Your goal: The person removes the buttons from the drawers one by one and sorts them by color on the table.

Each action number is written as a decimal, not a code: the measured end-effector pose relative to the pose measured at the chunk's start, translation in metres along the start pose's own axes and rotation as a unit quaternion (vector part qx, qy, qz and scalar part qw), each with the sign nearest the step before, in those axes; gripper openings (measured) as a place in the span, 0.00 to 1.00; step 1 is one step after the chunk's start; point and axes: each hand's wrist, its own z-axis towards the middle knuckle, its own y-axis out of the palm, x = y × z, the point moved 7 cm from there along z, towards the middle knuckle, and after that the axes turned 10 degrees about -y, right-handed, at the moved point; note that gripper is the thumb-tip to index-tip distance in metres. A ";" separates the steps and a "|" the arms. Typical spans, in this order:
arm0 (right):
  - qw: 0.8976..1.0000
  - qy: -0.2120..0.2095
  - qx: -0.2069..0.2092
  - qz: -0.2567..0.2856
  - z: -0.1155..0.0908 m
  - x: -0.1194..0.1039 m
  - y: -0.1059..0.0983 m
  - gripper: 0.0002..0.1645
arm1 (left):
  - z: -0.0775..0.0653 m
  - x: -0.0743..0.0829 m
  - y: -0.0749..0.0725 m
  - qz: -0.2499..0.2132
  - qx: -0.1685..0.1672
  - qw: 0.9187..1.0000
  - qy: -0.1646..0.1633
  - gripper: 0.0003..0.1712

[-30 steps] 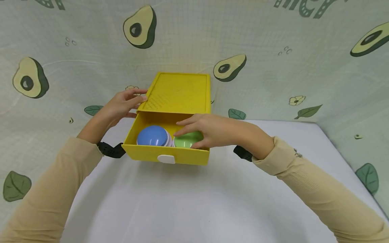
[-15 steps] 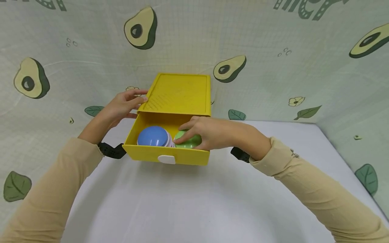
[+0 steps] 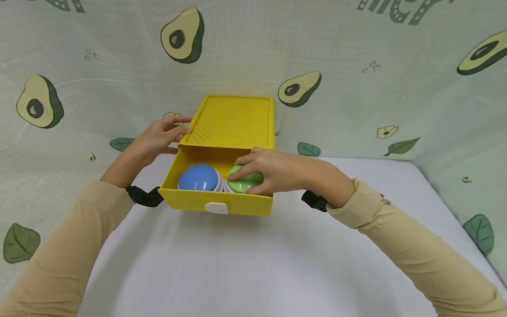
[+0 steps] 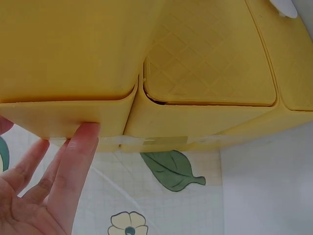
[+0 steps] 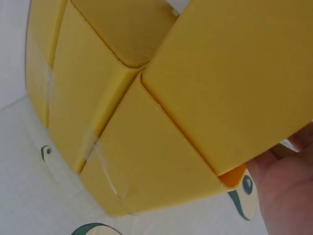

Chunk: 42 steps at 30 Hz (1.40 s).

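Observation:
A yellow drawer unit point(image 3: 236, 121) stands against the cloth backdrop, its top drawer point(image 3: 174, 200) pulled out with a white knob point(image 3: 216, 208) on the front. Inside the drawer, a round blue-topped container point(image 3: 198, 177) with a pale rim sits on the left. To its right is a round green-topped container point(image 3: 247, 181); my right hand point(image 3: 273, 171) grips it, fingers over the far side and thumb at the near side. My left hand point(image 3: 158, 136) rests on the unit's left side; the left wrist view shows its fingers point(image 4: 73, 171) extended against the yellow wall.
Below the open drawer, more closed drawers point(image 4: 210, 54) are stacked, with clear tape across the unit's side. The white tabletop point(image 3: 253, 264) spreads in front. An avocado-print cloth point(image 3: 356, 110) hangs behind and at the sides.
My right hand's fingers have lowered and curled round the green-topped container, which has risen slightly so its pale rim shows. My left hand stays in place.

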 end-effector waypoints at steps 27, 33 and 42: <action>0.993 0.023 0.117 -0.016 -0.029 -0.017 -0.050 0.25 | 0.001 0.002 0.002 0.006 0.000 1.000 0.004 0.36; 0.986 -0.002 0.158 -0.056 -0.038 -0.021 -0.054 0.25 | 0.001 0.001 0.001 0.004 -0.001 1.000 0.007 0.35; 0.975 -0.024 0.208 -0.075 -0.058 -0.016 -0.050 0.24 | -0.001 0.001 0.000 0.005 -0.003 1.000 0.009 0.35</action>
